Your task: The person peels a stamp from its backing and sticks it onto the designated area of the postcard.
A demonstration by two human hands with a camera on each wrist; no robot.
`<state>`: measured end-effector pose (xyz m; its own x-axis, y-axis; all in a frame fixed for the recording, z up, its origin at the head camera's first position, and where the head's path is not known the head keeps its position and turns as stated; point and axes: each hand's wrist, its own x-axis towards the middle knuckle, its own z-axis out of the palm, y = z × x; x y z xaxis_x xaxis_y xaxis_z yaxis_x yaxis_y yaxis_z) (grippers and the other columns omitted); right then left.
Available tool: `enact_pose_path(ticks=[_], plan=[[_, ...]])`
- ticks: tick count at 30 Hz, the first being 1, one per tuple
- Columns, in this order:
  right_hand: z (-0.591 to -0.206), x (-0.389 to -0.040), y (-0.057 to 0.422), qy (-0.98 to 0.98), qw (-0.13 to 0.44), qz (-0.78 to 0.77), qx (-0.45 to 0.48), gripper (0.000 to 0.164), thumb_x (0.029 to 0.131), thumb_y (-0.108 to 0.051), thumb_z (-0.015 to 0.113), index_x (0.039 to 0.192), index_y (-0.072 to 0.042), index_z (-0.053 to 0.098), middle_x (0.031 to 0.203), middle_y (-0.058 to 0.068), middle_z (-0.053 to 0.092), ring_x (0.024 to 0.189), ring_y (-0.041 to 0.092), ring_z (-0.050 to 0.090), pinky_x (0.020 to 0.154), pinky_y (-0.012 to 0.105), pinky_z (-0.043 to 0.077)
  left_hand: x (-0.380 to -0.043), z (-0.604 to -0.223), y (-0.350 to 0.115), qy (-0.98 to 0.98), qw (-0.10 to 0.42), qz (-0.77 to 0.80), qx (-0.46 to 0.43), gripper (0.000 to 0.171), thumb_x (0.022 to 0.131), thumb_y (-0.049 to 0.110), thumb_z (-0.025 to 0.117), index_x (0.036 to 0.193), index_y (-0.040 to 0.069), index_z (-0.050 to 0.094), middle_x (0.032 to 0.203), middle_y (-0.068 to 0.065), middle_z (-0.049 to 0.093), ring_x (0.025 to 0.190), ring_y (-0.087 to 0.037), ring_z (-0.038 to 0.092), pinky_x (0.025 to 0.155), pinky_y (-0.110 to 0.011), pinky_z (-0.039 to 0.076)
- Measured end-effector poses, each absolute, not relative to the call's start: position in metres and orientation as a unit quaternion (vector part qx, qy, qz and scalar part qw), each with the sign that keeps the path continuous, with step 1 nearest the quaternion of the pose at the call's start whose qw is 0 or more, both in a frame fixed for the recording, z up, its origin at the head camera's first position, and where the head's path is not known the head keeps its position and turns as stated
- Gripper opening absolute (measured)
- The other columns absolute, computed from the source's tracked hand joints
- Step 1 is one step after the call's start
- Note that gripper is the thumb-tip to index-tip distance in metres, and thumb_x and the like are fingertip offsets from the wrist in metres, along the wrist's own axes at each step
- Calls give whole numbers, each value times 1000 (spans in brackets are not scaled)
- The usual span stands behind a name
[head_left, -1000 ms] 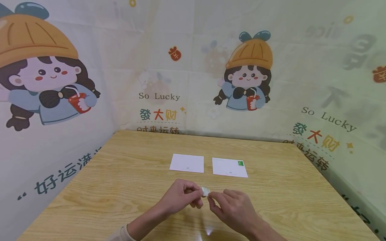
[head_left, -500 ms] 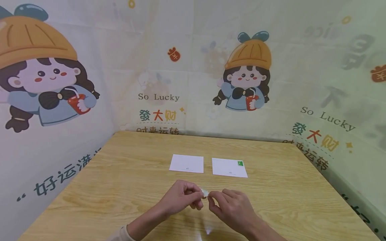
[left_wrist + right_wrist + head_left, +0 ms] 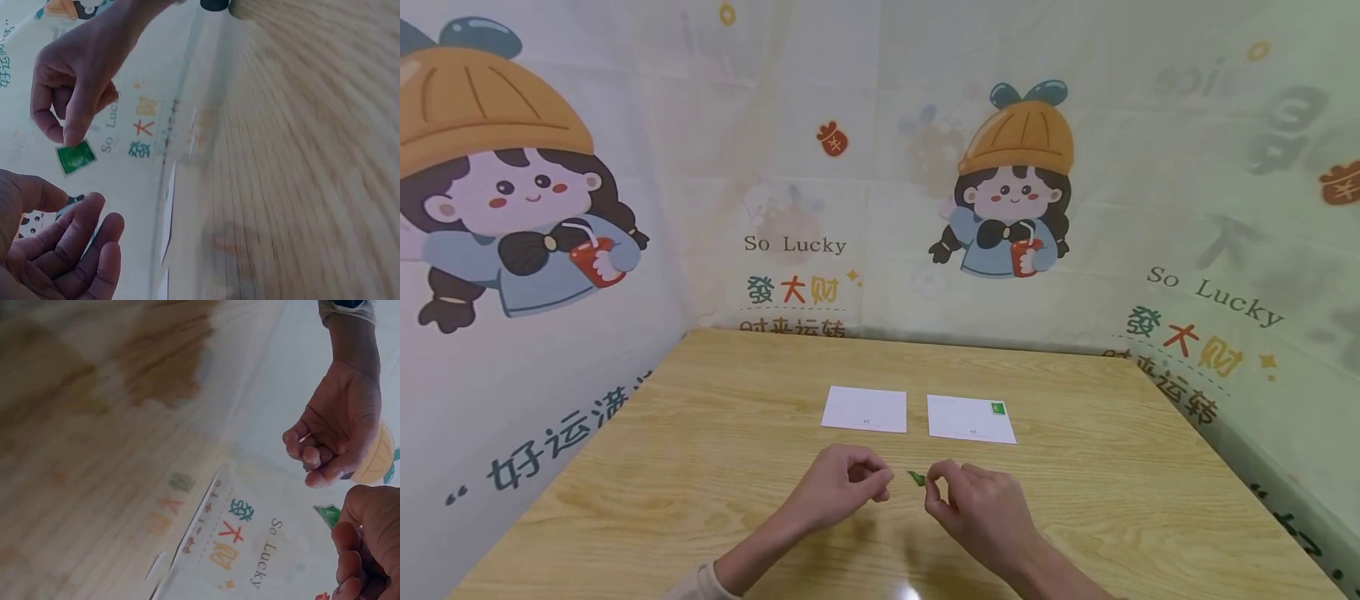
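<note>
A small green postage stamp (image 3: 917,477) is pinched by one edge between the thumb and index finger of my right hand (image 3: 987,510), above the table. The left wrist view shows its green printed face (image 3: 76,157) toward that camera; in the right wrist view the stamp (image 3: 327,515) is partly covered by the fingers. My left hand (image 3: 842,490) hovers just left of it, fingers loosely curled, with a gap to the stamp. Between left thumb and index finger nothing shows in the left wrist view. Beyond the hands lie a plain white envelope (image 3: 865,408) and a second white envelope (image 3: 970,422).
The right envelope bears a green stamp (image 3: 997,408) at its upper right corner. Both lie flat, side by side with a narrow gap, on the wooden table (image 3: 737,400). A printed cloth backdrop (image 3: 895,208) stands behind and beside the table.
Earlier both hands pinched the small piece, its pale side showing. Now the left hand has let go, the hands have drawn apart, and the right hand alone holds the stamp, green showing.
</note>
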<state>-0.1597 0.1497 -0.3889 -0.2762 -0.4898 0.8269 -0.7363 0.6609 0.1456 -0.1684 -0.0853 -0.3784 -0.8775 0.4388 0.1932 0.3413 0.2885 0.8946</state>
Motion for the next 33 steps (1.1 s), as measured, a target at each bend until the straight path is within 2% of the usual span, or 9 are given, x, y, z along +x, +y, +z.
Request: enact_pose_path(ticks=[3, 6, 10, 13, 21, 27, 33], plan=[[-389, -159, 150, -808, 432, 157, 369, 4, 80, -12, 63, 82, -16, 62, 52, -17, 38, 49, -11, 25, 46, 4, 15, -172, -383, -89, 818, 22, 522, 242, 21, 100, 19, 66, 101, -1, 73, 81, -5, 74, 78, -29, 73, 68, -27, 54], [-389, -159, 150, -827, 404, 174, 349, 10, 77, -10, 67, 83, -16, 62, 51, -18, 36, 50, -13, 21, 46, 4, 15, -176, -386, -92, 839, -8, 491, 234, 19, 99, 19, 66, 101, 1, 73, 84, -5, 75, 77, -22, 72, 68, -27, 53], [-390, -160, 151, -843, 379, 192, 331, 21, 73, -7, 74, 85, -17, 61, 50, -20, 36, 51, -15, 19, 44, 6, 17, -181, -388, -95, 866, -46, 447, 218, 14, 98, 19, 67, 98, 7, 74, 85, 3, 74, 77, -10, 68, 71, -29, 52], [-390, -162, 152, -851, 359, 209, 321, 25, 74, -4, 76, 87, -19, 60, 50, -23, 36, 50, -17, 18, 43, 7, 19, -185, -389, -98, 881, -70, 421, 205, 10, 96, 19, 67, 96, 12, 74, 84, 9, 73, 80, -8, 67, 76, -33, 53], [-389, -167, 153, -877, 275, 279, 277, 23, 82, -2, 74, 86, -20, 61, 52, -27, 31, 47, -17, 19, 42, 11, 20, -197, -394, -104, 892, -114, 403, 171, 11, 95, 20, 68, 99, 11, 73, 91, 1, 76, 91, -21, 71, 83, -44, 55], [-386, -175, 153, -887, 187, 354, 230, 14, 88, -3, 70, 87, -16, 65, 50, -21, 36, 44, -8, 28, 44, 17, 24, -201, -394, -108, 896, -130, 400, 144, 17, 93, 20, 72, 104, 7, 73, 98, -6, 76, 94, -29, 72, 80, -45, 55], [-388, -186, 154, -877, 155, 397, 222, 10, 91, -4, 70, 86, -13, 68, 48, -17, 41, 42, -5, 32, 45, 19, 26, -208, -399, -112, 902, -152, 380, 134, 24, 91, 19, 74, 109, 4, 71, 107, -15, 75, 96, -32, 71, 83, -48, 55]])
